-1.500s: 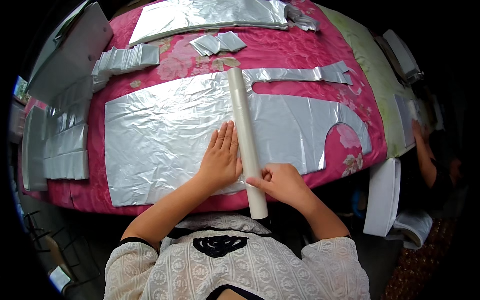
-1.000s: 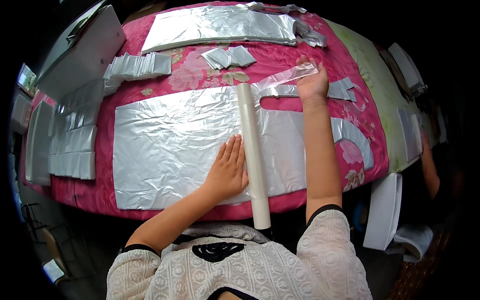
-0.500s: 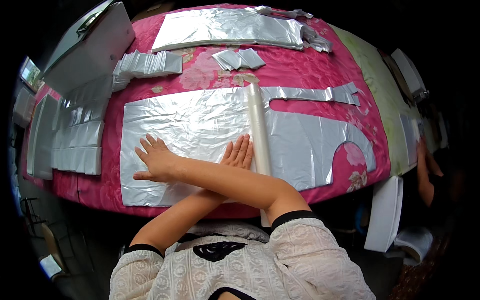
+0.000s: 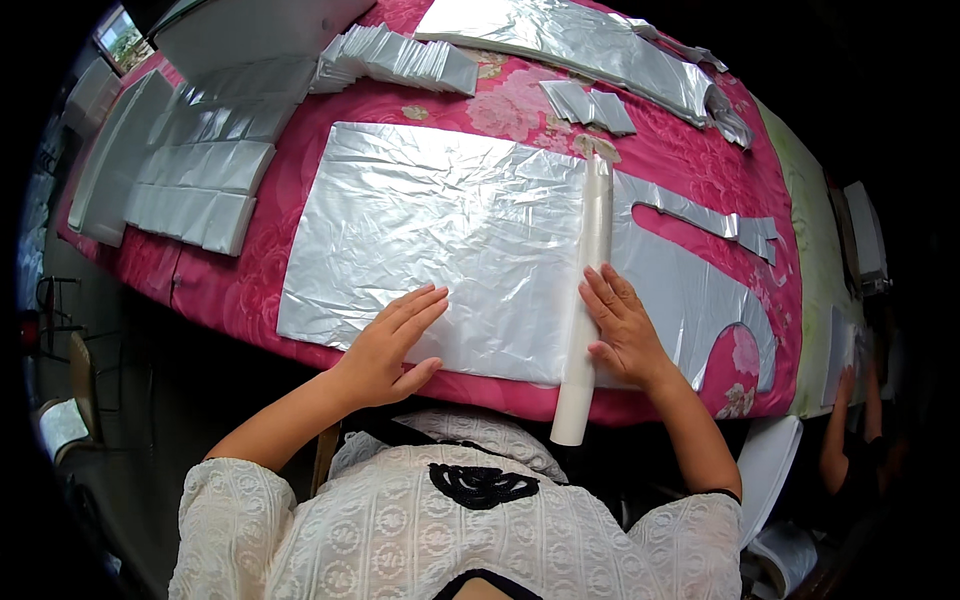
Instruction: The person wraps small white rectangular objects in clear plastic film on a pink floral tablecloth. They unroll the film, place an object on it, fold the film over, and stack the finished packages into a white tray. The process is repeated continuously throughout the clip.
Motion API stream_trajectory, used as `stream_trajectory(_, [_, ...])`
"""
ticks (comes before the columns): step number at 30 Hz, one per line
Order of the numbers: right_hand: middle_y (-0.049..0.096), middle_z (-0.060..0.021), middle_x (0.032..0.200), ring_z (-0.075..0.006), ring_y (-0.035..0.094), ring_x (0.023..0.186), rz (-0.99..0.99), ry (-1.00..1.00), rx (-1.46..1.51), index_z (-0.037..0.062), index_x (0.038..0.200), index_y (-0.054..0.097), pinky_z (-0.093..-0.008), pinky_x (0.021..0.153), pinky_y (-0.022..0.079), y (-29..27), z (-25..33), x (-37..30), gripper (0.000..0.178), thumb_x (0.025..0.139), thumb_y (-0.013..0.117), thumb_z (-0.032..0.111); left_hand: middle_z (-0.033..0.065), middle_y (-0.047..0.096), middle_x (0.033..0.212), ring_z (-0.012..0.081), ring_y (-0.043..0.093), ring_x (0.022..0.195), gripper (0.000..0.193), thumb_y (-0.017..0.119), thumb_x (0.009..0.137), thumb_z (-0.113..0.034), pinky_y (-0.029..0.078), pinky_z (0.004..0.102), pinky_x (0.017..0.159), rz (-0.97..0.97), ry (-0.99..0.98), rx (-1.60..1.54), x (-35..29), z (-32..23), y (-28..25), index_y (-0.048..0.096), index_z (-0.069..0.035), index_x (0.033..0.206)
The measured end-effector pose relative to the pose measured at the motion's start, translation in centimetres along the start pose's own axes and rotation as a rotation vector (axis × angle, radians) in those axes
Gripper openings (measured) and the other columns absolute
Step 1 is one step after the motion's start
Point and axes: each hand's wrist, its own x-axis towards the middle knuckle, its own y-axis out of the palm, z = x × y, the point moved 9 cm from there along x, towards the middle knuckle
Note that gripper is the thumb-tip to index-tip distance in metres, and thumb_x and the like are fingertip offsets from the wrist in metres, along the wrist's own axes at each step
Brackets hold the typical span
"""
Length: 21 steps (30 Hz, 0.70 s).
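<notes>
A thin silvery-white plastic apron [image 4: 430, 220] lies spread flat, its cut-out neck and tie end toward the right. Across it, from far to near, runs a pale smooth tube [image 4: 577, 350], whose near end juts past the table edge. My left hand [image 4: 395, 345] is over the near part of the apron, fingers stretched and holding nothing; whether it touches the plastic I cannot tell. With fingers spread, my right hand [image 4: 622, 325] has its fingertips at the tube's right side, not wrapped round it.
Pink flowered cloth [image 4: 240, 310] covers the table. Further aprons [image 4: 570, 40] are piled at the back. Folded plastic packets lie in a fanned row [image 4: 400, 60], a small group [image 4: 588, 105] and several rows [image 4: 200, 180] at left, beside white boxes [image 4: 120, 160]. Another person's arms [image 4: 845, 425] show at far right.
My crossed arms have come apart: the right hand has swung right to the tube, the left hand has drawn left and nearer. The whole view has tilted and shifted.
</notes>
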Motion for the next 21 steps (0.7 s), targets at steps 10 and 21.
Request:
stream_trajectory(10, [0.061, -0.0151, 0.108, -0.0315, 0.057, 0.099, 0.335, -0.648, 0.848, 0.0034, 0.108, 0.06, -0.0385, 0.085, 0.044, 4.9, 22.3, 13.8, 0.038, 0.089, 0.051, 0.035, 0.0147, 0.048, 0.129, 0.0243, 0.044, 0.121, 0.04, 0.043, 0.092, -0.016, 0.034, 0.0343, 0.099, -0.465, -0.409, -0.309, -9.7, 6.0, -8.3, 0.044, 0.0, 0.128])
stream_trajectory(21, [0.045, -0.0087, 0.133, -0.0271, 0.027, 0.133, 0.066, -0.404, 0.119, 0.008, 0.121, 0.054, -0.0458, 0.11, 0.015, 13.1, 16.8, 25.6, 0.041, 0.088, 0.047, 0.031, 0.0117, 0.052, 0.093, 0.0212, 0.053, 0.087, 0.073, 0.07, 0.075, -0.021, 0.045, 0.0314, 0.078, -0.395, -0.849, -0.208, -14.8, 7.4, -7.4, 0.031, 0.006, 0.132])
